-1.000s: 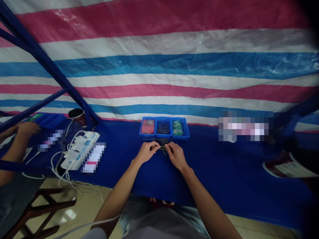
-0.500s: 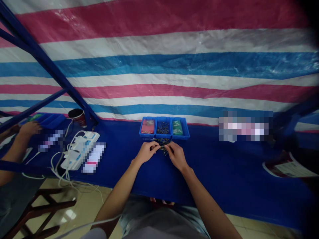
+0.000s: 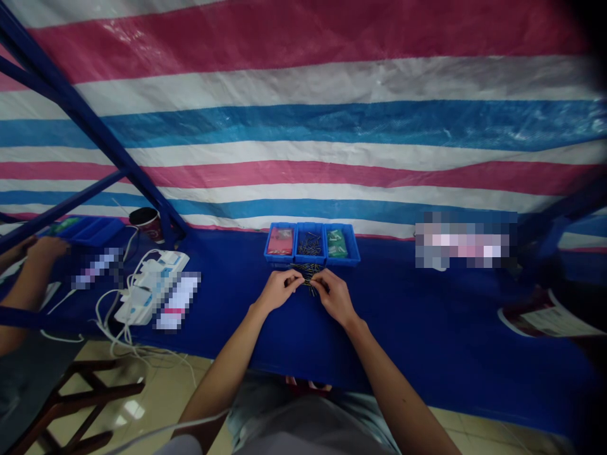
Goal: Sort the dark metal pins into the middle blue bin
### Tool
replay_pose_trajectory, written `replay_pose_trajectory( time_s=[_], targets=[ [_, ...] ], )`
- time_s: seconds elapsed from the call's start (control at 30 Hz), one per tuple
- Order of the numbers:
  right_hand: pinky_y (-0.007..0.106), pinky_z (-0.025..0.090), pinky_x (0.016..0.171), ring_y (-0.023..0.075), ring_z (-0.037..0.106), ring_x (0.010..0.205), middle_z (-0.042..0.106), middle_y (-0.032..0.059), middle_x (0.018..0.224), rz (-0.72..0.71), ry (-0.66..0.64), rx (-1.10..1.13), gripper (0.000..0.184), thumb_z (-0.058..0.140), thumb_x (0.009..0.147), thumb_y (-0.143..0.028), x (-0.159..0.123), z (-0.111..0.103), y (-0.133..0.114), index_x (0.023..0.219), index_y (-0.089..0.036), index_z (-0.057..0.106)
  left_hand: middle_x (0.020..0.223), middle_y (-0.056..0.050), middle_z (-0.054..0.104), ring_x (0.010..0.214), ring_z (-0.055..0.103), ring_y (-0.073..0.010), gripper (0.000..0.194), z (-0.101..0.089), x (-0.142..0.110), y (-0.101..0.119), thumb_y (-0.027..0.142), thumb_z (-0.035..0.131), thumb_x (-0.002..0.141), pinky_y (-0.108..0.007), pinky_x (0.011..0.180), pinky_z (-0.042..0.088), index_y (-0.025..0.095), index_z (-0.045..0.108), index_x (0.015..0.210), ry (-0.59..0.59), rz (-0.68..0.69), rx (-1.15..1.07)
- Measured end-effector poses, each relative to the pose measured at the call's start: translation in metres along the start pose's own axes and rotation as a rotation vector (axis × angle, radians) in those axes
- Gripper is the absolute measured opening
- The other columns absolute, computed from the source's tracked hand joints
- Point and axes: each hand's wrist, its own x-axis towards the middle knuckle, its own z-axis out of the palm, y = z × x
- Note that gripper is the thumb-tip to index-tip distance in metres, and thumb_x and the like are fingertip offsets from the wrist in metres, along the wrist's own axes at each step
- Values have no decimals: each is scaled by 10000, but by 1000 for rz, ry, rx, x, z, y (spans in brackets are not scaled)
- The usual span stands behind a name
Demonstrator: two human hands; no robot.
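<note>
My left hand [image 3: 279,289] and my right hand [image 3: 334,292] meet over a loose pile of thin dark and yellowish screw-like rods [image 3: 310,270] on the blue table. Thumb and forefinger are pinched together on each hand. One thin rod seems to span the small gap between the two pinches, but its exact kind is too small to tell. Just behind the pile stand three joined blue bins. The left bin [image 3: 279,256] has a pink base with small pale pieces. Dark rods lie in the middle bin [image 3: 310,259]; the right bin [image 3: 349,243] holds small silvery pieces over green.
At the left lie a white power strip [image 3: 154,287] with tangled cables and a blurred-out phone [image 3: 177,302]. Another person's hand [image 3: 47,249] works beside blue trays [image 3: 97,230]. A dark cup [image 3: 146,222] stands by the blue frame post [image 3: 137,180]. A pixelated item [image 3: 462,243] is at the right.
My right hand's fingers have shifted very slightly over the pile; my left hand stays put. At the far left, the other person's hand has moved a little left and down.
</note>
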Motion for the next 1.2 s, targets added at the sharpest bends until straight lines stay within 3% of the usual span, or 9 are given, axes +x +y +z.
replay_pose_trajectory(
  time_s=[0.43, 0.77, 1.03, 1.2],
  targets=[
    [301, 453, 706, 182, 585, 757, 621, 45, 875, -14, 28, -7, 162, 507, 984, -287, 0, 1, 2, 887, -229, 623, 569, 32, 601, 515, 518, -93, 289, 1, 0, 2, 408, 579, 951, -197, 584, 395, 157, 721, 929, 3, -6, 15],
    [297, 453, 705, 178, 594, 744, 622, 39, 838, 0, 61, -18, 213, 496, 999, -309, 1, -2, -1, 859, -216, 627, 573, 26, 608, 523, 533, -98, 302, 0, 0, 3, 422, 569, 953, -199, 591, 396, 158, 715, 936, 10, -18, 14],
    [307, 473, 689, 182, 581, 715, 618, 43, 830, 51, 192, -30, 216, 491, 996, -345, 4, -7, -5, 909, -210, 636, 571, 26, 601, 515, 517, -96, 300, 0, 0, 1, 410, 564, 954, -204, 596, 398, 149, 712, 939, 43, -16, 4],
    [317, 492, 722, 190, 577, 732, 621, 59, 844, 27, 388, -103, 241, 504, 987, -383, 33, -15, -18, 942, -208, 662, 578, 32, 586, 523, 484, -90, 268, 1, 1, -3, 383, 594, 930, -202, 582, 377, 152, 729, 925, 97, -28, 40]
  ],
)
